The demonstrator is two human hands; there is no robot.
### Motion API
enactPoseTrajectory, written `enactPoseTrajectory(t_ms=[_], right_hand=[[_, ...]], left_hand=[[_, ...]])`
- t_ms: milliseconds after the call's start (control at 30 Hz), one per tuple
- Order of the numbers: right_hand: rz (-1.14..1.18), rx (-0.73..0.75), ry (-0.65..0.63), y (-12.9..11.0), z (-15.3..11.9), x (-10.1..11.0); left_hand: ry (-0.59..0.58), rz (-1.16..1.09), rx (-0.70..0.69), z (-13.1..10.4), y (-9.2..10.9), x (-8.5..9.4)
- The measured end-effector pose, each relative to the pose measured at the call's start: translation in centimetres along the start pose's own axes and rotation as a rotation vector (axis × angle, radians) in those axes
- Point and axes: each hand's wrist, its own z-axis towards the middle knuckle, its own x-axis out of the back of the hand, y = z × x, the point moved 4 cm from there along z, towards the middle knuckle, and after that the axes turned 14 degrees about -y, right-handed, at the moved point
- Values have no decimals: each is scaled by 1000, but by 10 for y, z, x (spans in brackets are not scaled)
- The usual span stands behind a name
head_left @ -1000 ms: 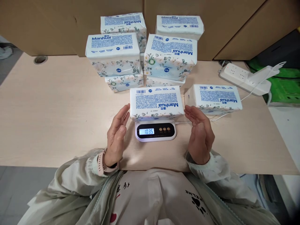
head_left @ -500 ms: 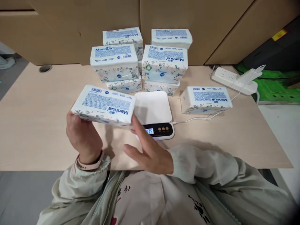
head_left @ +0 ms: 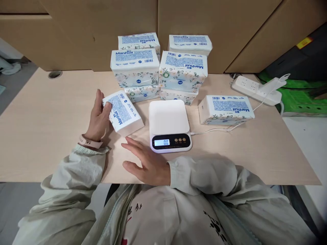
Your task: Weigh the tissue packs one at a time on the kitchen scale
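Note:
A white and blue tissue pack (head_left: 123, 112) sits slantwise on the table, left of the kitchen scale. My left hand (head_left: 98, 114) grips its left end, thumb on the top face and fingers along the side. Just in front of the pack, my right hand (head_left: 146, 163) is open and holds nothing, its fingers spread and apart from the pack. The white kitchen scale (head_left: 168, 117) has a bare platform, and its lit display (head_left: 161, 142) reads 0.0.
Several stacked tissue packs (head_left: 135, 64) stand behind the scale, against a cardboard wall (head_left: 102, 34). Another tissue pack (head_left: 226, 109) lies to the right, by a white cable (head_left: 217, 129) from the scale. A power strip (head_left: 255, 89) lies at the back right of the table (head_left: 63, 136).
My left hand has brought the tissue pack down to the left of the scale and turned it. My right hand has let go and drawn back. The display now shows 0.0.

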Motion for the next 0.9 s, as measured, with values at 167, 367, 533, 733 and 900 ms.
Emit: enactPoseTrajectory(t_ms=[167,367,533,733,900], right_hand=[[-82,260,255,-17,-33,15],[-330,324,448,-26,-83,53],[-320,212,681,-6,-119,81],[-468,294,1354,26,-177,132],[-190,182,1689,78,-225,204]], left_hand=[[-112,207,43,2,25,10],[-395,1090,-229,-39,73,-45],[-649,1231,-210,-50,56,-40],[-586,1087,-309,-59,81,-17],[-739,267,-127,-81,109,-131]])
